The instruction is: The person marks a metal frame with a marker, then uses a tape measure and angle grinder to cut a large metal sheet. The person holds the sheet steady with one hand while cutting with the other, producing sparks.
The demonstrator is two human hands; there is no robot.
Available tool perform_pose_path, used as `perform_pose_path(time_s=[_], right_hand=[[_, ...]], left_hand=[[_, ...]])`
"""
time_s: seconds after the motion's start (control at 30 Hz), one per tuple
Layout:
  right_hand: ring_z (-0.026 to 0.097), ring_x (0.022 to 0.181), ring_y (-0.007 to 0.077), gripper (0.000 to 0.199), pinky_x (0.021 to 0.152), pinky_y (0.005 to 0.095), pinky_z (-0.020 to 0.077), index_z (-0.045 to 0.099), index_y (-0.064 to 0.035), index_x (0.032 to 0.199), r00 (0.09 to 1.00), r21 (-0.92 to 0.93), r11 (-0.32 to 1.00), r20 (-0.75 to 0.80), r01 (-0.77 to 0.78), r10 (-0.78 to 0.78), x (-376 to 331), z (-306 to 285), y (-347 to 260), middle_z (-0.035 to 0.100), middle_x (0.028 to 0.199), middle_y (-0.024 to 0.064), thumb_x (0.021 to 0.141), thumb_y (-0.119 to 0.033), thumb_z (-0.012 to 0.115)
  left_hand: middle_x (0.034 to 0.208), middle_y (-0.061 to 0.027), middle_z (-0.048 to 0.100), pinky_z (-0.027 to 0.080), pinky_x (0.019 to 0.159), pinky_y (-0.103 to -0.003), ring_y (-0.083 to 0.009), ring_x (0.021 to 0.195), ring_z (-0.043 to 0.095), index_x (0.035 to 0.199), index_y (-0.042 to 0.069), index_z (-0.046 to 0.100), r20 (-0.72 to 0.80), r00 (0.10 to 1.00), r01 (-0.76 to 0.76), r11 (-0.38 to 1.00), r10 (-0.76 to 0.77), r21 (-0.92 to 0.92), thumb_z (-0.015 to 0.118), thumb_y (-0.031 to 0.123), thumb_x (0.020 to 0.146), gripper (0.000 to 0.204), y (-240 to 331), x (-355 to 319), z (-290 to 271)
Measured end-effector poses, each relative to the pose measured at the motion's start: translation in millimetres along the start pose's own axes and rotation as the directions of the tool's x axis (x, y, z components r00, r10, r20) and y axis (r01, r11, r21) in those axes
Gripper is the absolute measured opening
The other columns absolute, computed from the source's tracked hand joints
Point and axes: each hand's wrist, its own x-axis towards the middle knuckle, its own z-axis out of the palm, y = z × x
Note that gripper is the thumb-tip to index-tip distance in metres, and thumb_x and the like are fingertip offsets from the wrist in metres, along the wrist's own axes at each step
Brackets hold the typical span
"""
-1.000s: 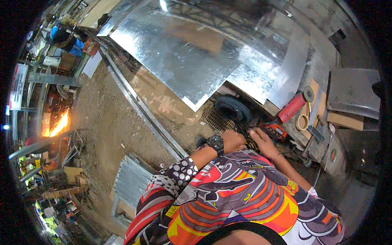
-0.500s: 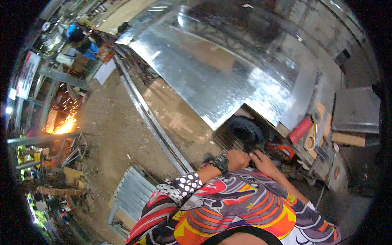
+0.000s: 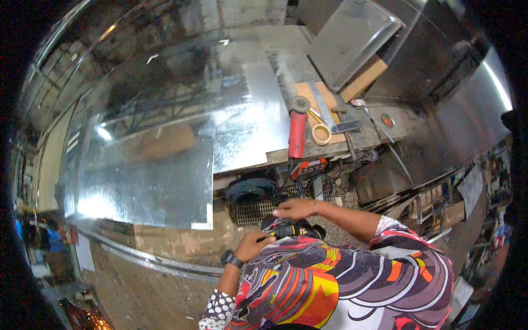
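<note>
Both of my hands are low in front of my patterned shirt. My left hand (image 3: pixel 253 246), with a dark watch (image 3: pixel 231 258) on its wrist, has its fingers bent together at the shirt's edge; what they hold, if anything, is hidden. My right hand (image 3: pixel 295 209) hangs a little farther out, fingers pointing left and loosely apart, with nothing visible in them. Below and between the hands lies a black thing with yellow marks (image 3: pixel 284 230), whose kind I cannot make out. A red cylinder-shaped tool with a round disc (image 3: pixel 297 135) rests on the workbench ahead.
A large shiny metal sheet (image 3: pixel 159 181) covers the bench's left part. On its right side lie a roll of tape (image 3: pixel 321 134), a metal ruler (image 3: pixel 322 104) and a hammer (image 3: pixel 344 118). Beneath stand a black round object (image 3: pixel 251 190) and a plastic crate (image 3: pixel 250 213). Sparks (image 3: pixel 96 320) fly at lower left.
My view has turned right, bringing the bench tools to the middle. My hands, close together before, have parted; the right one reaches farther out from my body.
</note>
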Motion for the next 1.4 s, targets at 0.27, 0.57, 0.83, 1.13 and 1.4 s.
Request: perform_pose_path(time_s=[0.27, 0.57, 0.83, 1.13, 1.4], right_hand=[[0.071, 0.089, 0.0379, 0.023, 0.079, 0.0486, 0.0535, 0.069, 0.0017, 0.101, 0.146, -0.099, 0.918, -0.988, -0.384, -0.046, -26, -249, 179, 0.072, 0.092, 0.0228, 0.088, -0.017, 0.064], [0.068, 0.096, 0.0436, 0.032, 0.084, 0.0522, 0.0536, 0.068, 0.0002, 0.106, 0.362, -0.299, 0.73, -0.929, -0.614, -0.075, 9, -357, 291, 0.069, 0.101, 0.0264, 0.088, -0.027, 0.071], [0.071, 0.079, 0.0379, 0.024, 0.073, 0.0476, 0.0566, 0.067, 0.0008, 0.1, 0.156, 0.151, 0.905, -0.961, -0.398, 0.229, 20, -366, 287, 0.071, 0.085, 0.0212, 0.089, -0.02, 0.07], [0.068, 0.074, 0.0201, 0.014, 0.066, 0.0334, 0.0574, 0.059, -0.0015, 0.1, 0.541, 0.442, 0.658, -0.839, 0.61, 0.061, -5, -194, 53, 0.065, 0.083, 0.0088, 0.089, -0.005, 0.067], [0.065, 0.078, 0.0119, 0.01, 0.07, 0.027, 0.0536, 0.067, -0.0022, 0.091, 0.853, 0.319, 0.862, -0.475, 0.395, -0.216, 47, 9, -50, 0.069, 0.088, 0.0042, 0.088, -0.007, 0.075]], left_hand=[[0.109, -0.0127, 0.074, 0.053, 0.09, -0.033, -0.018, 0.099, 0.068, 0.117, -0.001, 0.07, -0.221, 0.941, 0.215, 0.957, -0.256, -0.195, 0.065, 0.028, 0.1, 0.035, -2, 56, 53], [0.104, -0.0145, 0.074, 0.054, 0.086, -0.036, -0.0195, 0.094, 0.069, 0.112, -0.002, 0.07, -0.627, 0.733, 0.194, 0.965, -0.264, -0.179, 0.064, 0.025, 0.099, 0.03, -6, 71, 71], [0.1, -0.0139, 0.074, 0.055, 0.086, -0.036, -0.0213, 0.093, 0.07, 0.108, -0.005, 0.067, -0.711, 0.533, 0.199, 0.884, -0.459, -0.422, 0.065, 0.019, 0.099, 0.026, 6, 49, 106], [0.126, -0.0175, 0.064, 0.052, 0.097, -0.036, -0.022, 0.115, 0.063, 0.152, 0.007, 0.039, -0.628, 0.718, -0.121, 0.834, -0.301, -0.538, 0.064, 0.018, 0.1, 0.058, 31, 64, 50], [0.101, -0.0171, 0.069, 0.054, 0.08, -0.04, -0.0324, 0.088, 0.069, 0.119, 0.004, 0.065, -0.652, 0.757, -0.06, 0.998, 0.028, -0.027, 0.066, 0.031, 0.096, 0.035, 31, 25, -7]])
